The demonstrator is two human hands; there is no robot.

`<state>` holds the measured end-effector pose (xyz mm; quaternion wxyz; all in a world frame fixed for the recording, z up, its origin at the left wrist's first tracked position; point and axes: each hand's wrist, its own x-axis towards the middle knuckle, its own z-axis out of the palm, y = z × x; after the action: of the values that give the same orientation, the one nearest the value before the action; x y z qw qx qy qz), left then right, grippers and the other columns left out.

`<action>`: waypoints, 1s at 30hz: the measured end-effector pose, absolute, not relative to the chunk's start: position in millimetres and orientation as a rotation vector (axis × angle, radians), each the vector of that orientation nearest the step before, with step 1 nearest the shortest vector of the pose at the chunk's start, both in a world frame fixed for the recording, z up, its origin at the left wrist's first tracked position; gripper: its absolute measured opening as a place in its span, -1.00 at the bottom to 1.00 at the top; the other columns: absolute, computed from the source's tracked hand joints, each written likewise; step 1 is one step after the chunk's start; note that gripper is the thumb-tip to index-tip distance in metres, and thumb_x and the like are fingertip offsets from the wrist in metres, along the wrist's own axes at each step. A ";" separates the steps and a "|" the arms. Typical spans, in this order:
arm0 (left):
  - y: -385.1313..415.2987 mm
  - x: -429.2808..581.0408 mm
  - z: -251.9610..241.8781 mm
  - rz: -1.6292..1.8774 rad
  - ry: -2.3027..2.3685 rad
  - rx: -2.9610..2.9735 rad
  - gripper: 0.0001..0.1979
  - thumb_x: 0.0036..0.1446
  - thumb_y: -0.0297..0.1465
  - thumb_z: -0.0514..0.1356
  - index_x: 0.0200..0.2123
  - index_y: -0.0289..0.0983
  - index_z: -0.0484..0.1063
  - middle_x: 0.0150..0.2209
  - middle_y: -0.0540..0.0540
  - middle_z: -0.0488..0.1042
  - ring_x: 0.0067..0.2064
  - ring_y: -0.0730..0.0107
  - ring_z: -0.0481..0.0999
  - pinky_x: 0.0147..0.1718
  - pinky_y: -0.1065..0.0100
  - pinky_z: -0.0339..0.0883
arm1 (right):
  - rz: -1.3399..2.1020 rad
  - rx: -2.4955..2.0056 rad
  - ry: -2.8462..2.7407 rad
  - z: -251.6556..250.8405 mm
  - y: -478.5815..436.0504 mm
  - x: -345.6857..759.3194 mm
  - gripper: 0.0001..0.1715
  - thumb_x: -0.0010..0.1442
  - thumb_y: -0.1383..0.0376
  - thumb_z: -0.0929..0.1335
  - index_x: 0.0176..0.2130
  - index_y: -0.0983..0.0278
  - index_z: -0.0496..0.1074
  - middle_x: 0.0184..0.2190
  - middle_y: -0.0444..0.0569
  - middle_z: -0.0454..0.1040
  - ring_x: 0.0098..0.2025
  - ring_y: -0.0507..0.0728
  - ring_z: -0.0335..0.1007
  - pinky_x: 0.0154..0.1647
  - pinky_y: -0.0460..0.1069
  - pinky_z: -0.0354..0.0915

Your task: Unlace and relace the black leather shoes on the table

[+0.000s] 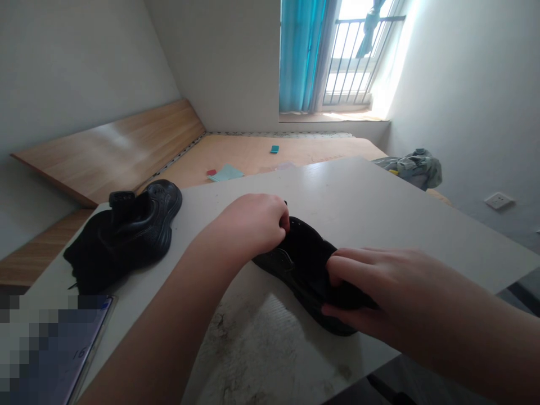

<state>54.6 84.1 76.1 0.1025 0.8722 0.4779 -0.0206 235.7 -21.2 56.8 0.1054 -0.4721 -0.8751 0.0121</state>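
A black shoe point(304, 260) lies on its side on the white table point(363, 202), in front of me. My left hand point(253, 222) is closed in a pinch at the shoe's far end, gripping its upper edge. My right hand point(371, 287) wraps round the near end, fingers curled over the opening and thumb under the sole. A second black shoe point(149, 216) rests at the table's left, partly on a black cloth point(95, 253).
A phone point(50, 349) with a lit screen lies at the table's near left corner. Behind the table is a bare wooden bed platform point(253, 152) with small coloured items point(225, 173). Bundled clothing point(415, 166) sits at the right, near a window point(354, 50).
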 end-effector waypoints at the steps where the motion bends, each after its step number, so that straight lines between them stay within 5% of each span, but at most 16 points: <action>1: 84.1 54.6 76.1 -0.062 1.415 2.576 -0.73 -0.06 -0.47 0.12 -0.35 -0.09 0.59 -0.33 0.03 0.60 -0.29 0.28 0.50 -0.43 0.34 0.21 | 0.032 -1.419 -2.592 56.7 -19.9 233.8 -0.85 0.06 0.34 0.41 -0.46 0.23 0.33 -0.52 -0.19 0.42 -0.59 0.02 0.27 -0.58 -0.06 -0.06; 7: 83.0 55.4 77.9 -0.076 1.425 2.576 -0.74 -0.07 -0.48 0.13 -0.36 -0.10 0.58 -0.35 0.01 0.59 -0.30 0.27 0.50 -0.43 0.34 0.20 | 0.009 -1.387 -2.535 54.4 -11.6 230.0 -0.82 0.17 0.40 0.31 -0.47 0.25 0.34 -0.47 -0.12 0.43 -0.49 0.05 0.33 -0.51 -0.05 0.12; 12: 80.9 56.2 78.1 -0.086 1.419 2.580 -0.73 -0.07 -0.49 0.13 -0.35 -0.11 0.58 -0.34 0.00 0.59 -0.30 0.30 0.50 -0.44 0.35 0.18 | -0.004 -1.253 -2.514 48.1 -10.9 236.7 -0.80 0.18 0.46 0.24 -0.45 0.26 0.31 -0.40 -0.06 0.45 -0.24 0.16 0.44 -0.17 0.07 0.38; 21: 81.1 57.4 77.8 -0.099 1.424 2.597 -0.72 -0.06 -0.49 0.13 -0.34 -0.12 0.59 -0.34 -0.01 0.60 -0.30 0.29 0.50 -0.43 0.35 0.19 | 0.315 -1.530 -2.732 60.7 -3.2 226.2 -0.82 0.11 0.45 0.31 -0.50 0.27 0.35 -0.49 -0.13 0.45 -0.33 0.10 0.46 0.15 0.17 0.25; 25: 81.3 58.1 78.0 -0.117 1.437 2.616 -0.71 -0.06 -0.49 0.12 -0.33 -0.11 0.59 -0.33 0.00 0.60 -0.29 0.28 0.50 -0.42 0.34 0.20 | 0.533 -1.739 -2.789 62.8 8.9 220.5 -0.86 0.11 0.37 0.31 -0.48 0.24 0.41 -0.40 -0.07 0.47 -0.28 0.14 0.44 -0.12 0.06 0.32; 27: 81.1 57.9 77.7 -0.120 1.442 2.616 -0.71 -0.06 -0.49 0.13 -0.33 -0.11 0.59 -0.34 0.00 0.59 -0.30 0.28 0.50 -0.42 0.35 0.20 | 0.560 -1.823 -2.750 60.4 13.3 218.9 -0.89 0.09 0.35 0.31 -0.44 0.22 0.44 -0.31 -0.05 0.46 -0.36 0.11 0.41 -0.35 -0.01 0.26; 30: 80.7 57.5 77.3 -0.111 1.446 2.619 -0.71 -0.07 -0.49 0.12 -0.33 -0.10 0.59 -0.34 0.00 0.59 -0.29 0.28 0.50 -0.43 0.34 0.20 | 0.541 -1.852 -2.729 57.4 15.4 218.0 -0.87 0.10 0.34 0.30 -0.40 0.22 0.46 -0.27 -0.02 0.45 -0.40 0.08 0.37 -0.44 -0.03 0.15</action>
<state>57.5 80.7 77.3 0.0736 0.8724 0.4818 -0.0371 218.0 15.4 57.4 -0.1003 -0.5513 -0.8124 0.1612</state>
